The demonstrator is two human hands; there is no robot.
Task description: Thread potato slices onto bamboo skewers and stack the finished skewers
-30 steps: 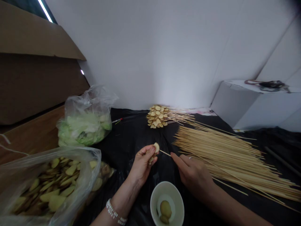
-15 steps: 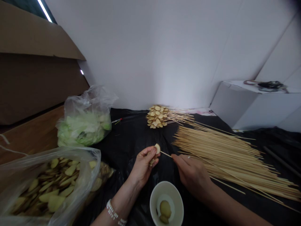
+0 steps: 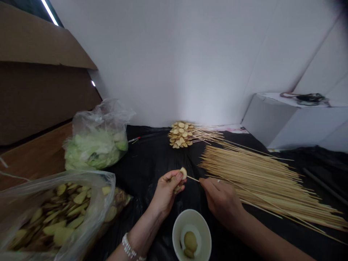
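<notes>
My left hand (image 3: 167,190) pinches a pale potato slice (image 3: 183,173) between thumb and fingers, with more slices partly hidden in the palm. In my right hand (image 3: 221,199) is a thin wooden skewer (image 3: 193,178), its tip end meeting the slice; how deep it goes in I cannot make out. Just below both hands stands a white bowl (image 3: 176,233) with a few potato slices (image 3: 190,242) at its bottom. Many loose skewers (image 3: 258,177) lie in a wide pile to the right of my right hand.
Finished-looking skewers of slices (image 3: 181,134) are stacked by the white wall. An open plastic bag (image 3: 107,177) of potato slices sits front left, with a tied bag of pale green vegetable pieces (image 3: 96,148) behind it. A white box (image 3: 282,119) stands back right. Black sheeting (image 3: 152,152) covers the surface.
My hands hold almost the same pose, the slice and skewer having shifted very slightly. The whole view has drifted a little to the left.
</notes>
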